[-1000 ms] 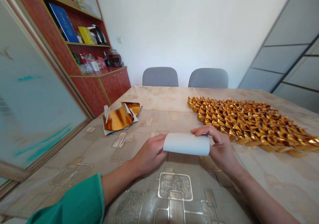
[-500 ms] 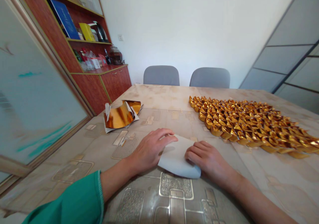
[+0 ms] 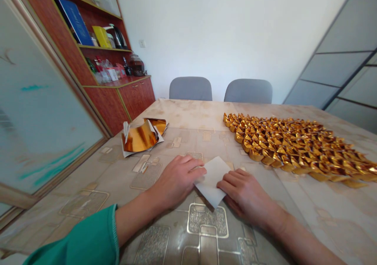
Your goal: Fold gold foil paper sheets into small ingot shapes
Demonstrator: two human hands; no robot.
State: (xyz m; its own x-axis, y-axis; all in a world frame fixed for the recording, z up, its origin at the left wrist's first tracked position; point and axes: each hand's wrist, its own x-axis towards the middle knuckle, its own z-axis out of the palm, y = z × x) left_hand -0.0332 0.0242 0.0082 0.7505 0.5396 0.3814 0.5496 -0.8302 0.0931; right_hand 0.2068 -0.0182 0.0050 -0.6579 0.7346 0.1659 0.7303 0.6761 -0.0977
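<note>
A small sheet of paper (image 3: 214, 180), pale side up, lies between my hands over the patterned tablecloth, one corner pointing toward me. My left hand (image 3: 181, 178) grips its left edge, with the thumb and fingers at the paper and the palm low over the table. At the right edge, my right hand (image 3: 243, 190) has its curled fingers closed on the paper; the thumb is mostly hidden. Left of the hands rests a loose stack of gold foil paper (image 3: 141, 136), its sheets bent and white-backed. Rows of folded gold paper ingots (image 3: 288, 145) stand to the right.
The table (image 3: 191, 114) wears a patterned covering. Two grey chairs (image 3: 190, 88) stand at its far side before a white wall. A red-brown cabinet (image 3: 118, 104) with loaded shelves is at the left, near a frosted sliding door (image 3: 44, 112).
The paper was broader, with a rounded bend at its near edge; now it is a smaller, flatter, angular piece. My left hand has shifted slightly, and its fingers sit nearer the paper.
</note>
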